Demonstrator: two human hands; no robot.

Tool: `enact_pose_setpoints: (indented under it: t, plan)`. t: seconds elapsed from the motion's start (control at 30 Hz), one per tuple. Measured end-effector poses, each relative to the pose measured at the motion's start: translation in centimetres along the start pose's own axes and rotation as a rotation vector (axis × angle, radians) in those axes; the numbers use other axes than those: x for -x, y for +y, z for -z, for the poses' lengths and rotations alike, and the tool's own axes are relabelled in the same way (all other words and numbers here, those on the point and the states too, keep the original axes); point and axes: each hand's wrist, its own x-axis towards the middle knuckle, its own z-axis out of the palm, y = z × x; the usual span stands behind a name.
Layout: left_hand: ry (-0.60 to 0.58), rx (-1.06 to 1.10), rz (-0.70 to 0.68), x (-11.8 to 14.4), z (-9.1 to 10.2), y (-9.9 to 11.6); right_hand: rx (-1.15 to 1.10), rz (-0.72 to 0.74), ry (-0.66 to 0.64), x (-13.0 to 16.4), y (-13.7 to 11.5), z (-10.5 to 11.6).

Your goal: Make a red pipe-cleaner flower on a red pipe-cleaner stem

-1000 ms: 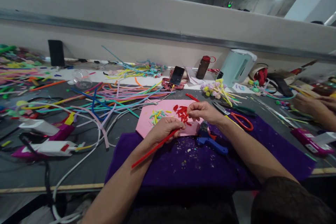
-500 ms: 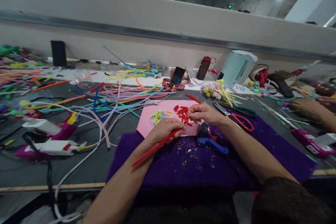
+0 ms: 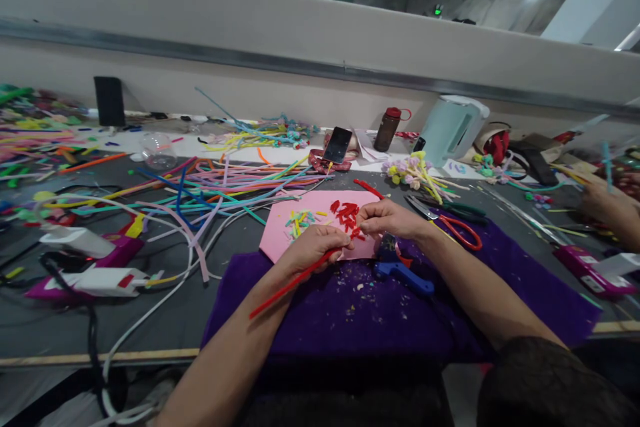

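My left hand (image 3: pixel 317 245) is closed around a red pipe cleaner (image 3: pixel 287 293), whose long end runs back over my left forearm. My right hand (image 3: pixel 385 219) is pinched just beside it; what lies between its fingertips is too small to make out. Another red stem (image 3: pixel 369 188) sticks out behind my right hand, and I cannot tell whether it is held. Under both hands is a pink sheet (image 3: pixel 275 230) with short red pieces (image 3: pixel 347 212) and a pile of yellow and mint pieces (image 3: pixel 300 221). A blue-handled tool (image 3: pixel 405 278) rests on the purple cloth (image 3: pixel 310 320).
Red-handled scissors (image 3: pixel 460 230) lie to the right. Loose colored stems (image 3: pixel 240 180) and white cables (image 3: pixel 193 250) cover the left, near magenta-and-white glue guns (image 3: pixel 100 280). A phone (image 3: pixel 338 145), bottle (image 3: pixel 387 130) and kettle (image 3: pixel 450 130) stand behind. Another person's hand (image 3: pixel 607 207) is at far right.
My hands stay almost in place, with the red pipe cleaner shifted very slightly. At far right, the other person's hand has moved right and a light-blue stem now stands up there.
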Motion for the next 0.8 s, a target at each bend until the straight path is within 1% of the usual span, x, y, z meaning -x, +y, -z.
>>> enact_pose_setpoints:
  t: [0.13,0.37,0.5,0.8]
  plan:
    - [-0.021,-0.020,0.006,0.04,0.05,0.05,-0.012,-0.044,-0.029,0.03,0.13,0.21]
    - [-0.070,-0.107,-0.014,0.07,0.18,0.05,-0.020,-0.076,-0.130,0.03,0.62,0.37]
    - [-0.077,-0.133,-0.023,0.14,0.18,0.05,-0.018,-0.094,-0.142,0.03,0.80,0.28]
    - [-0.080,-0.145,-0.027,0.11,0.10,0.07,-0.013,-0.080,-0.168,0.01,0.88,0.38]
